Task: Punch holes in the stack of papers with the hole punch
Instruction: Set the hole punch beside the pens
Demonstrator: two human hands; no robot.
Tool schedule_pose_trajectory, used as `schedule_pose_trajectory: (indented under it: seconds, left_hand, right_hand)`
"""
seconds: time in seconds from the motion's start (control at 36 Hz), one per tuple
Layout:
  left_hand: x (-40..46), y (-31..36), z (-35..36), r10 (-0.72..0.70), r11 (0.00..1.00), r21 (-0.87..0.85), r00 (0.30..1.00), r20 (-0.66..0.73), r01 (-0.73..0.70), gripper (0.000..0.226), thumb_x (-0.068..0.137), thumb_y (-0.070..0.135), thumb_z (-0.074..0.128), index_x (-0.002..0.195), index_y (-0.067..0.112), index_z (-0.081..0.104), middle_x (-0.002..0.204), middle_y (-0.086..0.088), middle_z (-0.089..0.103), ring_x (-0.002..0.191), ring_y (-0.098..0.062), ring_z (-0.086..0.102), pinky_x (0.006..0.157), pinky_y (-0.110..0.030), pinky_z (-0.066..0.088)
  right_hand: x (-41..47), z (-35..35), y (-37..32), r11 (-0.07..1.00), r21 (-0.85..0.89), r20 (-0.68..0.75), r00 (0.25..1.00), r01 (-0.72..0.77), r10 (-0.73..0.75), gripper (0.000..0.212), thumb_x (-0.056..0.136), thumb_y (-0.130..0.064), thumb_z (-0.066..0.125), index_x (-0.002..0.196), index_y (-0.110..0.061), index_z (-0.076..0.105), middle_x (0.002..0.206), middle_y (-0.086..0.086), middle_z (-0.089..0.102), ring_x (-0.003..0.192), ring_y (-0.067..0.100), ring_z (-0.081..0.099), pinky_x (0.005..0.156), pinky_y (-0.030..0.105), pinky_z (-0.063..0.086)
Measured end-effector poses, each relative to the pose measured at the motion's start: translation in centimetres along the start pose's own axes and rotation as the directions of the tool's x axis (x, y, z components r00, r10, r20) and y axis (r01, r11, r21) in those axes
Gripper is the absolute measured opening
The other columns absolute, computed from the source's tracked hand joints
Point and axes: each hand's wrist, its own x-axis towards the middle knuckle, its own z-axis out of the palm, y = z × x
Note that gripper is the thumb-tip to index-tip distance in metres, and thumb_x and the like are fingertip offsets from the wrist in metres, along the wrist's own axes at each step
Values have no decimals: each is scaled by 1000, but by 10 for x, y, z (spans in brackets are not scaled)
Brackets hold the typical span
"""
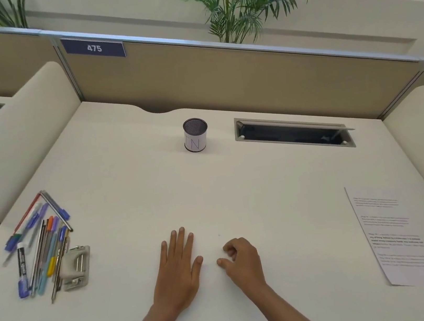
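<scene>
On the worktop [236,184], both hands rest empty, apart from the task items.
Left hand [179,268] lies flat, fingers spread; right hand [241,261] curls loosely. One hole punch [74,267] sits left of them beside scattered pens [43,246]; papers [398,239] lie far right; one cup [196,134] stands beyond.

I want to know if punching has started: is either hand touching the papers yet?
Apart. In the head view both the left hand and right hand rest on bare desk, well short of the papers at the right edge.
</scene>
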Motion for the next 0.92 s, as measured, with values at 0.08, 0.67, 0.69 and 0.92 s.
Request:
schedule_pose_trajectory:
  seconds: [0.08, 0.67, 0.69, 0.92]
  left_hand:
    - [0, 0, 1, -1, 1000, -8, 1000, 2, 1, 69, 110, 52, 19, 171, 21, 7, 181, 1, -7, 167, -20, -12, 133, -45, -6]
    - [0, 2, 3, -16, 1000, 22, 1000, 1, 16, 69, 110, 54, 13, 171, 22, 9, 181, 2, -7, 167, -20, -10, 133, -47, 0]
    - [1, 2, 3, -16, 1000, 21, 1000, 1, 16, 69, 110, 54, 14, 171, 22, 10, 181, 2, -6, 167, -20, -10, 133, -47, 0]
    - [1, 3, 4, -19, 1000, 23, 1000, -2, 19, 69, 110, 54, 19, 171, 22, 12, 181, 2, -4, 168, -21, -6, 133, -48, 1]
  right_hand:
    - [6, -1, -4, 1000, 8, -27, 1000, -13, 13, 23, 81, -18, 88, 96, -22, 71, 97, -9, 65, 86, 6, 64, 75, 13, 47]
    - [52, -5, -18, 996, -58, -46, 997, 61, -64, 8, 88, -10, 79, 91, -18, 80, 92, -7, 70, 80, 8, 67, 73, 20, 52]
    - [52, -5, -18, 995, -71, -43, 996, 69, -72, 8, 89, -10, 79, 90, -17, 80, 91, -7, 70, 80, 9, 67, 72, 20, 52]
    - [54, -5, -22, 985, -150, -30, 995, 87, -93, 8, 93, -10, 74, 91, -16, 80, 94, -7, 70, 83, 6, 64, 66, 5, 38]
